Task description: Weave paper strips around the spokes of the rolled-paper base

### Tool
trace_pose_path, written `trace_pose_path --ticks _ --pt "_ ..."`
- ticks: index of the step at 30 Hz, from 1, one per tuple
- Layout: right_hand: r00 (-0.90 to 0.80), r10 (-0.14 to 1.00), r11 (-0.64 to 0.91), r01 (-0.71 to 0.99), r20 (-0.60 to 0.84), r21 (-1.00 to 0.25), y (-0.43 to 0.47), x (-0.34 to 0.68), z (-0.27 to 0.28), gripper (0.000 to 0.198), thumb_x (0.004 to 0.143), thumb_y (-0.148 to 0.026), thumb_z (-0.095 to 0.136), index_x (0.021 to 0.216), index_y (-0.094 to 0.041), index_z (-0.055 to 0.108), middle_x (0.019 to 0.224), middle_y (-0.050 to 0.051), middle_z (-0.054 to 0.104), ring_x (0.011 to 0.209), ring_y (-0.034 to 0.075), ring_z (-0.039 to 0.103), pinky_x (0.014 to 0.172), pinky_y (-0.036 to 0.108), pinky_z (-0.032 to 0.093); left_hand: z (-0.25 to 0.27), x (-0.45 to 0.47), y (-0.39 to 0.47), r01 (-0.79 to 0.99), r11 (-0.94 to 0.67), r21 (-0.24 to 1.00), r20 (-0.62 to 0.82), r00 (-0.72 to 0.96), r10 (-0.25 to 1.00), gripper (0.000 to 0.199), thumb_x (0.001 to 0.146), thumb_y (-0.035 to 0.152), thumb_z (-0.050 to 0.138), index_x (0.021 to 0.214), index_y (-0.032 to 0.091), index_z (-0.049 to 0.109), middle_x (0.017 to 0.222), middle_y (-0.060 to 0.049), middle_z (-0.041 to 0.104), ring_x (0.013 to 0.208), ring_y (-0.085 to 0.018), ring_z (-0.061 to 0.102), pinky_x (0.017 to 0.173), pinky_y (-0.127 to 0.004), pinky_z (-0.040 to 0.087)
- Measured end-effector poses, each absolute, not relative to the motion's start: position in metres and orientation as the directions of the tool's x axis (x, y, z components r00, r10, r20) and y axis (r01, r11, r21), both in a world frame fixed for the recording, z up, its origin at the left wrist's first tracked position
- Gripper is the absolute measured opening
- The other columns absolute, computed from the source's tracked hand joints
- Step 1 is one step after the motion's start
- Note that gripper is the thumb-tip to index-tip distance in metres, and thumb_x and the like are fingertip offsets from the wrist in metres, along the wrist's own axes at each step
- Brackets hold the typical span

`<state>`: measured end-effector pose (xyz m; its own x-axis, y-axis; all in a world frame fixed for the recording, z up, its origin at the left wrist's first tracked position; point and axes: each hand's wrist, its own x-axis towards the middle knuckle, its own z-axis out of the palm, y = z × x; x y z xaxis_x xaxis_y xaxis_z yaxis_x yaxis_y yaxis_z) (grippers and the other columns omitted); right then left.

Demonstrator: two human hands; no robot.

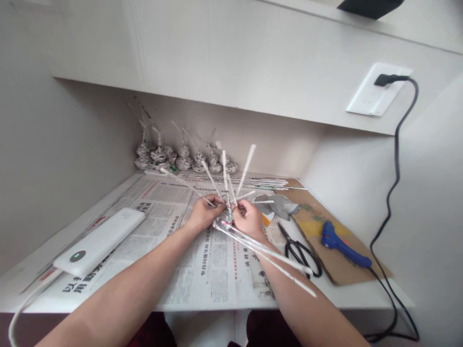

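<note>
Between my two hands is a small woven piece (223,222) made of rolled newspaper strips. Several long paper strips (247,168) stick out of it, some upward and away, others trailing over my right forearm toward the lower right. My left hand (207,212) grips the piece from the left, with thumb and fingers pinched at the base of the strips. On the other side my right hand (249,218) is closed with its fingertips on the weave near the upright strips. The fingers cover part of the piece.
Newspaper (188,260) covers the table. Several woven gourd shapes (184,159) stand at the back left, near loose paper sticks (267,183). A white power bank (101,241) lies left. At right are black scissors (302,253) and a blue glue gun (343,246) on cardboard (325,270).
</note>
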<state>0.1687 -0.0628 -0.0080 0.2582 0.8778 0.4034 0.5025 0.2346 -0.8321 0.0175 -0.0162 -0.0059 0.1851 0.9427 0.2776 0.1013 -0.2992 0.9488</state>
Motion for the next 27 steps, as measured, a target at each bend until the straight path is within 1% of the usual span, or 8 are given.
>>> trace_pose_path --ticks 4,7,11,15,18,21,24,27 --pt "0.394 0.875 0.231 0.167 0.279 -0.959 -0.056 0.169 -0.01 0.028 0.079 -0.048 0.055 0.082 -0.021 0.063 0.072 0.003 0.068 0.061 0.016 0.061 0.053 0.025 0.047 -0.007 0.017 -0.014 0.057 -0.265 0.963 0.254 0.153 0.955 0.028 0.063 0.04 0.075 0.072 0.016 0.066 0.067 -0.003 0.066 0.061 -0.016 0.057 0.06 -0.026 0.042" --pt "0.355 0.914 0.211 -0.003 0.196 -0.978 -0.058 0.167 -0.004 0.028 0.073 -0.045 0.064 0.088 -0.021 0.065 0.078 0.003 0.069 0.061 0.016 0.061 0.044 0.023 0.045 -0.008 0.015 -0.011 0.041 -0.272 0.961 0.265 0.132 0.955 0.029 0.063 0.04 0.076 0.075 0.015 0.067 0.068 -0.002 0.065 0.062 -0.016 0.057 0.06 -0.026 0.042" --pt "0.274 0.954 0.139 -0.047 0.121 -0.989 -0.063 0.165 0.004 0.03 0.068 -0.041 0.07 0.088 -0.02 0.067 0.071 0.002 0.068 0.054 0.014 0.058 0.043 0.022 0.044 -0.011 0.014 -0.009 -0.023 -0.254 0.967 0.255 0.124 0.959 0.03 0.064 0.039 0.077 0.078 0.015 0.068 0.068 -0.001 0.065 0.061 -0.014 0.057 0.06 -0.025 0.043" --pt "0.323 0.945 0.1 -0.121 0.056 -0.988 -0.062 0.163 0.001 0.029 0.065 -0.04 0.073 0.082 -0.019 0.064 0.061 -0.002 0.063 0.048 0.014 0.055 0.044 0.025 0.045 -0.012 0.015 -0.008 -0.07 -0.21 0.975 0.219 0.161 0.962 0.031 0.062 0.04 0.078 0.077 0.015 0.068 0.071 -0.003 0.067 0.062 -0.015 0.059 0.062 -0.026 0.045" --pt "0.277 0.961 0.051 -0.184 -0.002 -0.982 -0.062 0.158 -0.003 0.03 0.062 -0.039 0.076 0.077 -0.017 0.063 0.055 -0.002 0.059 0.045 0.014 0.052 0.043 0.025 0.043 -0.01 0.016 -0.011 -0.057 -0.209 0.976 0.216 0.158 0.964 0.03 0.061 0.039 0.079 0.077 0.014 0.07 0.07 -0.003 0.068 0.063 -0.016 0.06 0.062 -0.026 0.045" --pt "0.236 0.972 0.071 -0.221 0.017 -0.973 -0.062 0.152 -0.007 0.03 0.061 -0.039 0.077 0.072 -0.015 0.063 0.054 -0.001 0.06 0.049 0.015 0.055 0.048 0.026 0.044 -0.007 0.017 -0.016 -0.063 -0.221 0.973 0.229 0.188 0.955 0.028 0.062 0.036 0.078 0.077 0.014 0.07 0.071 -0.004 0.068 0.065 -0.017 0.06 0.063 -0.026 0.045" --pt "0.332 0.941 0.141 -0.21 0.065 -0.967 -0.061 0.149 -0.013 0.028 0.061 -0.038 0.077 0.071 -0.015 0.064 0.06 0.001 0.064 0.056 0.016 0.059 0.053 0.027 0.046 -0.004 0.018 -0.019 -0.058 -0.224 0.973 0.232 0.224 0.947 0.027 0.064 0.035 0.078 0.079 0.014 0.071 0.072 -0.004 0.069 0.067 -0.018 0.061 0.065 -0.027 0.046" --pt "0.415 0.909 0.135 -0.181 0.049 -0.974 -0.06 0.148 -0.018 0.03 0.058 -0.039 0.077 0.073 -0.016 0.066 0.064 0.002 0.066 0.056 0.017 0.059 0.053 0.028 0.045 -0.005 0.019 -0.019 -0.047 -0.236 0.971 0.241 0.22 0.945 0.027 0.064 0.036 0.077 0.078 0.014 0.07 0.072 -0.004 0.069 0.068 -0.018 0.061 0.065 -0.027 0.046"
